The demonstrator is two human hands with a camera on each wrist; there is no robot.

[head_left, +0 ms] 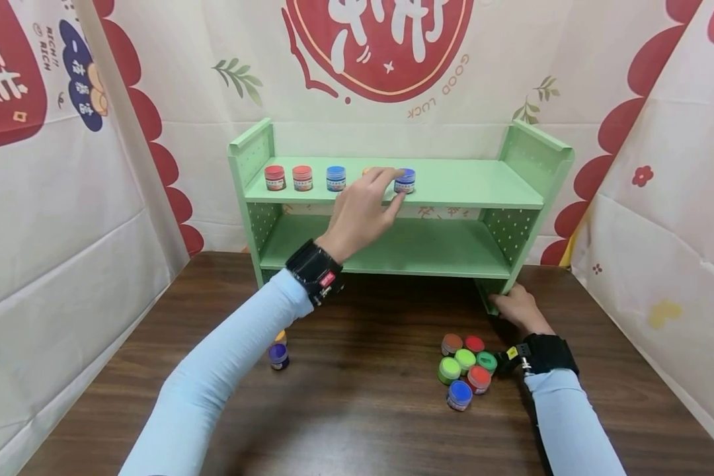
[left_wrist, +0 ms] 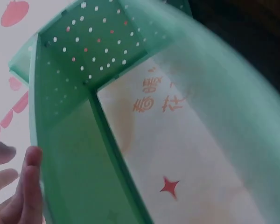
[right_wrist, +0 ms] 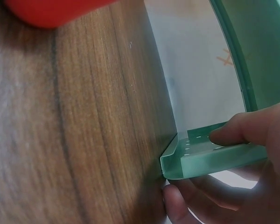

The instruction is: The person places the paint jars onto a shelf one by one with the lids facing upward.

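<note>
A green two-tier shelf stands on the wooden table. My left hand reaches to its upper board, index finger and thumb pinching a small dark-blue paint jar. Behind that hand, an orange-lidded jar is mostly hidden. Left of it on the same board stand a light-blue jar, a coral jar and a red jar. In the left wrist view the fingers show beside the shelf, the jar out of sight. My right hand grips the shelf's right leg, thumb inside and fingers outside.
Several jars cluster at the table's right, among them a blue jar, a red jar and a light-green jar. Beside my left sleeve stands a purple jar, with an orange one partly covered. Printed cloth encloses the table.
</note>
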